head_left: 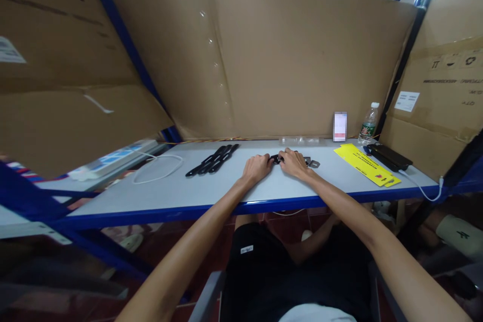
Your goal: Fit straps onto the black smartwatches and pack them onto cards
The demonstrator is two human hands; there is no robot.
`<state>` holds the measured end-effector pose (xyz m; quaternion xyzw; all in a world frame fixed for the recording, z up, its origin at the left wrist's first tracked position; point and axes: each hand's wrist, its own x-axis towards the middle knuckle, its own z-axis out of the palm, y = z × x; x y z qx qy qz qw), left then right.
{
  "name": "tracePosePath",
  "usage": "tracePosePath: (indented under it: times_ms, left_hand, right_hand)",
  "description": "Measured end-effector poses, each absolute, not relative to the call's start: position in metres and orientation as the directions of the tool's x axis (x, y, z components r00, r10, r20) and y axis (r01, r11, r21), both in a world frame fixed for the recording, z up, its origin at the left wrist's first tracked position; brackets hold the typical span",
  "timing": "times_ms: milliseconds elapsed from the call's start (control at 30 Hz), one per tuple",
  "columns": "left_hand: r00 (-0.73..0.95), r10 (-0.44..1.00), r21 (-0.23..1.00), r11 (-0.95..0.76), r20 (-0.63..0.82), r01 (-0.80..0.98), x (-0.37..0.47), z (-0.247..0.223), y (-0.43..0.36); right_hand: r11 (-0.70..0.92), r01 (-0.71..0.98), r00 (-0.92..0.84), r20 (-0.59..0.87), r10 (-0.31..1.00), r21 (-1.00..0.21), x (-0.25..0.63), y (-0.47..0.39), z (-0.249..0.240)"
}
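Note:
Over the middle of the table, my left hand [257, 168] is closed with its fingertips on one end of a dark piece [276, 159]. Close beside it, my right hand [293, 162] is also closed, its fingers bent down on the same piece. The fingers cover most of this piece, so its kind is unclear. Just right of my right hand, a flat grey metal part [314, 164] with a slot shows, and I cannot tell whether it joins the dark piece. Several long black handle-like pieces [212, 161] lie side by side to the left of my hands.
Cardboard walls [302, 60] enclose the table [162, 196]. A white cable [158, 181] and power strip [113, 158] lie left. On the right are yellow printed cards [364, 165], a black case [388, 156], a bottle [367, 126] and a phone [340, 127]. Clear plastic [300, 140] lies behind my hands.

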<state>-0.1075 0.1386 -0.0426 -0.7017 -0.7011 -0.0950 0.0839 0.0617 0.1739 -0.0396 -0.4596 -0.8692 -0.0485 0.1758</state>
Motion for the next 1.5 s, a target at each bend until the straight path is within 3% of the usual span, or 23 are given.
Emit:
tracePosePath:
  times_ms: [267, 467, 667, 1000, 1500]
  left_hand:
    - [0.001, 0.964, 0.017, -0.006, 0.266, 1.0, -0.1061, -0.0415, 0.1367]
    - [0.007, 0.965, 0.018, -0.012, 0.261, 1.0, -0.1062, -0.0412, 0.1378]
    - [0.007, 0.965, 0.057, -0.022, 0.262, 0.998, -0.1077, -0.0433, 0.1406]
    - [0.021, 0.965, 0.041, -0.032, 0.263, 0.999, -0.1068, -0.041, 0.1387]
    - [0.02, 0.968, 0.01, -0.023, 0.25, 1.0, -0.1095, -0.0446, 0.1418]
  right_hand:
    - [0.595, 0.795, -0.497, 0.435, 0.751, -0.119, 0.0638, 0.1793, -0.042]
    - [0.667, 0.74, -0.601, 0.357, 0.715, -0.09, 0.0631, 0.1803, -0.0425]
    - [0.612, 0.777, -0.5, 0.45, 0.74, -0.144, 0.0646, 0.1809, -0.041]
    - [0.647, 0.759, -0.579, 0.383, 0.72, -0.069, 0.0653, 0.1752, -0.04]
    - [0.64, 0.758, -0.55, 0.407, 0.729, -0.122, 0.0583, 0.1733, -0.0422]
